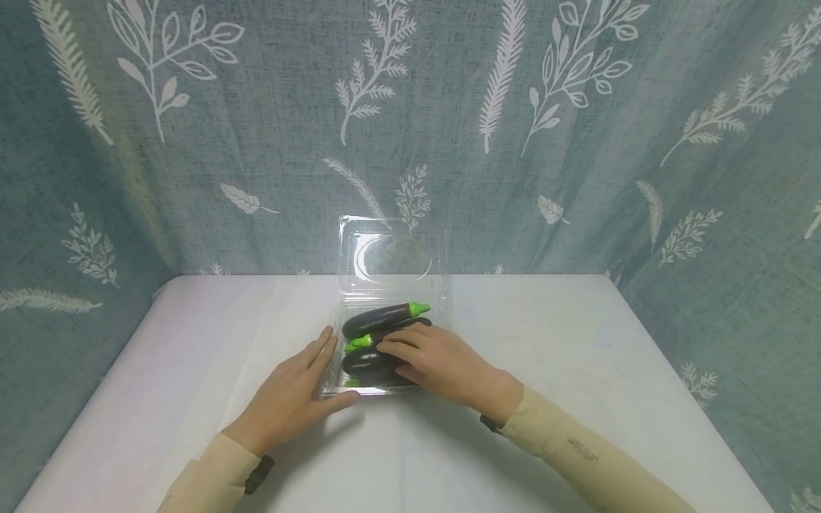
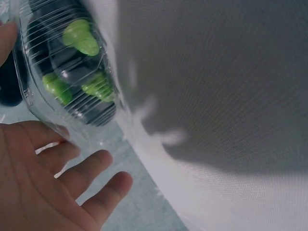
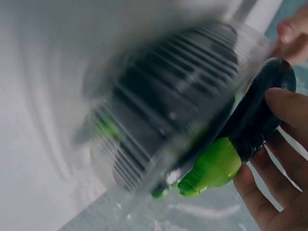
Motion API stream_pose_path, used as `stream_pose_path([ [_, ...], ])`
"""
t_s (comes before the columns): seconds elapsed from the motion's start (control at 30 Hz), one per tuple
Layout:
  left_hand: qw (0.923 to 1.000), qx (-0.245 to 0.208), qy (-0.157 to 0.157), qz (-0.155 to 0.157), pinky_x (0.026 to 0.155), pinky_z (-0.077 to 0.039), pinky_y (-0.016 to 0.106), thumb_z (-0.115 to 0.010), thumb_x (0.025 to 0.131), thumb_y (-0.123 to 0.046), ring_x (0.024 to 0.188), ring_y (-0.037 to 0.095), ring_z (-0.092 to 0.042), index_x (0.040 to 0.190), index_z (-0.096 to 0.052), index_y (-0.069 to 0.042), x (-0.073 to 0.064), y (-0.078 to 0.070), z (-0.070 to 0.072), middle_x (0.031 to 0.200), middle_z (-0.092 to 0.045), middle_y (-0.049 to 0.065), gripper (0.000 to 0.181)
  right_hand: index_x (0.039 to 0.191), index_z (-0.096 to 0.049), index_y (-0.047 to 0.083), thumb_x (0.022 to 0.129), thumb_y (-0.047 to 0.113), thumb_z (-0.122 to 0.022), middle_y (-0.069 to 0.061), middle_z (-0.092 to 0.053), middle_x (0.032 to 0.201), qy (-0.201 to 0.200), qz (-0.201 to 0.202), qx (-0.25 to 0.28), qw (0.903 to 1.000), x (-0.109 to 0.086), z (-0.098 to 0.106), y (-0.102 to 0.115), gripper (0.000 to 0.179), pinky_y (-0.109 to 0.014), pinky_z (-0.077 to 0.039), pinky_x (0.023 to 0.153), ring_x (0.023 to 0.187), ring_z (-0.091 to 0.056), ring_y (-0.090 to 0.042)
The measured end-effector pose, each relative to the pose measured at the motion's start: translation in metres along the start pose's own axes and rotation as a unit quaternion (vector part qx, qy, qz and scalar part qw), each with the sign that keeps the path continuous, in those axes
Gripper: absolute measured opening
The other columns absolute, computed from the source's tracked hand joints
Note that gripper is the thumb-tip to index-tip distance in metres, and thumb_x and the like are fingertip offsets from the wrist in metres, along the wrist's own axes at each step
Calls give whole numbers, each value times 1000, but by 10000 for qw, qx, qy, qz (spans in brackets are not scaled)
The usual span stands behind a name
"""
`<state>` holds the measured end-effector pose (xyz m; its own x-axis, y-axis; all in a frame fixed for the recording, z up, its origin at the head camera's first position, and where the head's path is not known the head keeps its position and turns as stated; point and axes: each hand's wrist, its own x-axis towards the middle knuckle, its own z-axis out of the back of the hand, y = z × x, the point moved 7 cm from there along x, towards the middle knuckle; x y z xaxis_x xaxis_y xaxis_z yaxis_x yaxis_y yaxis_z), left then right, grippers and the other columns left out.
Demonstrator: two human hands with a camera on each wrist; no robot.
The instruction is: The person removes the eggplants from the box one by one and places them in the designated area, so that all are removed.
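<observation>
A clear plastic clamshell box [image 1: 333,390] holds several dark purple eggplants with bright green caps. My right hand [image 1: 442,362] reaches over its right side and grips the front eggplant [image 1: 367,362], whose left end shows; in the right wrist view the thumb and fingers are around this eggplant [image 3: 260,108], close to its green cap [image 3: 211,168]. Behind it lie an eggplant with its cap to the left and another eggplant [image 1: 378,320] with its cap to the right. My left hand [image 1: 288,399] rests at the box's left front corner, fingers straight along the side, thumb by the front edge.
The box's clear lid [image 1: 393,256] stands raised at the back, hinged to the base. White cloth covers the table [image 1: 545,335]. A grey-green curtain [image 1: 288,142] with white leaf prints hangs behind and on both sides.
</observation>
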<state>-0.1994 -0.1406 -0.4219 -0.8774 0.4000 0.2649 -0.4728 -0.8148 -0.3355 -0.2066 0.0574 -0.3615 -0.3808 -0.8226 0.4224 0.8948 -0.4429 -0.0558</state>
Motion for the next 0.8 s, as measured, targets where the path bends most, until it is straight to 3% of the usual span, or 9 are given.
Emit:
stream_pose_path([
  [0.23, 9998, -90, 118, 130, 112, -38, 54, -60, 88, -72, 143, 39, -40, 156, -33, 2, -1, 1, 0, 164, -28, 16, 105, 128, -67, 8, 84, 10, -84, -4, -68, 126, -703, 22, 116, 9975, -8, 26, -18, 47, -34, -51, 103, 116, -64, -22],
  [0.47, 9998, -75, 143, 110, 113, -38, 55, -60, 89, -72, 143, 39, -39, 157, -31, 2, -2, 2, -1, 164, -27, 16, 104, 130, -67, 8, 82, 6, -85, -4, -68, 126, -906, -219, -36, 9956, -21, 39, -42, 51, -32, -54, 97, 114, -65, -21],
  [0.8, 9996, -84, 183, 172, 113, -37, 55, -57, 91, -71, 143, 40, -38, 157, -31, 1, -1, 1, -1, 165, -26, 15, 102, 128, -68, 8, 82, 5, -85, -7, -68, 124, -1199, -879, -15, 9889, -52, 47, -87, 49, -40, -56, 95, 113, -65, -25],
])
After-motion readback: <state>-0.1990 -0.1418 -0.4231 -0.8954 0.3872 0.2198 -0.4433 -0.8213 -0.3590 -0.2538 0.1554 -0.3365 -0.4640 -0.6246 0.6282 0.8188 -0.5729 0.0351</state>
